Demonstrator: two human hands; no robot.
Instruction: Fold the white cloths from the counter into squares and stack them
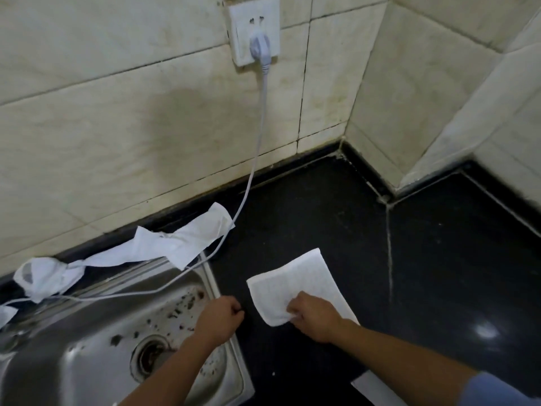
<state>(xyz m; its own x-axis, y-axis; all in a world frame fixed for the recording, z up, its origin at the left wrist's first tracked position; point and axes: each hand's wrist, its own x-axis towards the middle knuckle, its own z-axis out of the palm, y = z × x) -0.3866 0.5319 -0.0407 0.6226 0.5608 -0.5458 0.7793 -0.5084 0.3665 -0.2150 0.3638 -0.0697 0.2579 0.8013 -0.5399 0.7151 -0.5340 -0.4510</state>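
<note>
The right hand [314, 319] pinches a folded white cloth [298, 281] by its near corner on the black surface [439, 259]. The left hand [219, 319] hovers curled and empty at the sink [73, 361] rim.

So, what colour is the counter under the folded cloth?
Black and glossy: the counter around the folded cloth, best in the head view.

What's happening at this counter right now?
A person is mid-fold on the black counter. The right hand pinches the near corner of a partly folded cloth lying flat. The left hand is curled, holding nothing, above the sink rim. More unfolded cloths trail along the wall behind the sink.
</note>
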